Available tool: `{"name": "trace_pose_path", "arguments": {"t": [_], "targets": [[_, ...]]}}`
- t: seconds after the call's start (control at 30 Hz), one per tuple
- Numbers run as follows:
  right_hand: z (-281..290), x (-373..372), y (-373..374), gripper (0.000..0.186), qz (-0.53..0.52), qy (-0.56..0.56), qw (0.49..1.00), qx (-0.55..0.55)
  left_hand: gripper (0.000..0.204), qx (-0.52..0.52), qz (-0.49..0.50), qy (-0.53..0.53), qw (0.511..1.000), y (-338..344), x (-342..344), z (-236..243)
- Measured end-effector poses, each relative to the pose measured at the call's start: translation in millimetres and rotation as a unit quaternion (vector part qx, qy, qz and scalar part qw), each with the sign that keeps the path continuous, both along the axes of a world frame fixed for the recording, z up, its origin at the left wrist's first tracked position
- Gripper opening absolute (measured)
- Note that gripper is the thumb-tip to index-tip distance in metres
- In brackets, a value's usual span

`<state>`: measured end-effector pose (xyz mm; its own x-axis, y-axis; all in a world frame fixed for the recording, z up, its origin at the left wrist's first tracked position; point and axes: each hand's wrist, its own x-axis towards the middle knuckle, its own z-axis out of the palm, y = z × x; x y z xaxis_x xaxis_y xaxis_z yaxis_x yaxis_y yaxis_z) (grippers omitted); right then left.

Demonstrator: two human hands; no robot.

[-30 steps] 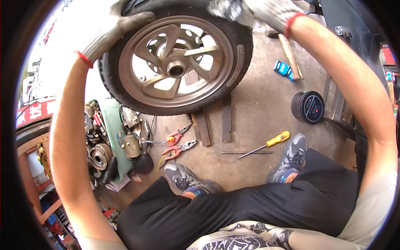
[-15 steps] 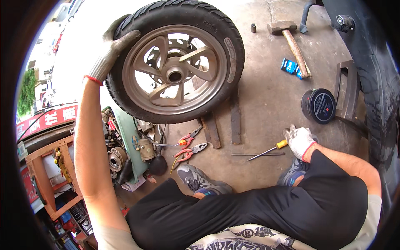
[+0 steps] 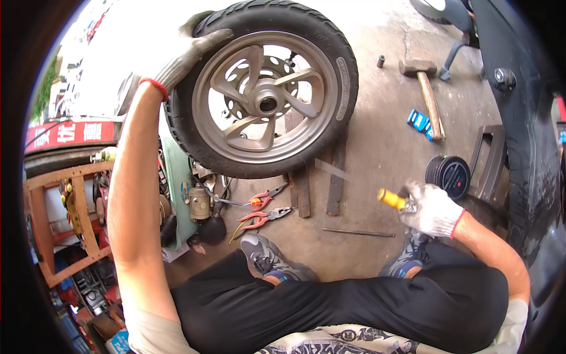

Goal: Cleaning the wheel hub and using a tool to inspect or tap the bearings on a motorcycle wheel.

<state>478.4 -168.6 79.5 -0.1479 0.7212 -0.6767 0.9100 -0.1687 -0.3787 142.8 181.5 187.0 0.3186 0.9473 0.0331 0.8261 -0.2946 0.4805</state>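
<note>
A black tyre on a bronze spoked wheel (image 3: 203,127) stands tilted in front of me, with a slotted brake disc behind its hub. My left hand (image 3: 197,50), in a white knit glove with a red cuff, grips the tyre's upper left edge. To the right, my gloved right hand (image 3: 430,207) is closed on a screwdriver (image 3: 391,199) with a yellow handle. Its shaft is smeared by motion and points left, toward the wheel. A thin dark metal rod (image 3: 358,232) lies on the floor below the screwdriver.
Wooden strips (image 3: 335,189) lie partly under the tyre. Red-handled pliers (image 3: 265,218) rest near my left shoe. At right are a hammer (image 3: 428,97), small blue packets (image 3: 419,121), a round black tin (image 3: 449,176) and a dark vehicle part (image 3: 519,118). A wooden-framed box (image 3: 59,177) stands left.
My right hand has lifted the screwdriver off the floor area and swung its shaft up toward the wheel. My left hand still holds the tyre. The whole view has shifted slightly.
</note>
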Motion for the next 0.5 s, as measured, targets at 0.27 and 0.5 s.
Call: {"name": "trace_pose_path", "arguments": {"t": [0.27,0.5], "targets": [[103,-20,66,0.04,0.017,0.138,0.912,0.387,0.082,0.04,0.003,-0.004,0.999,-6,2,-6],[123,-57,105,0.036,0.212,-0.014,0.86,0.464,0.082,0.06,-0.037,0.009,0.997,-6,4,-8]]}}
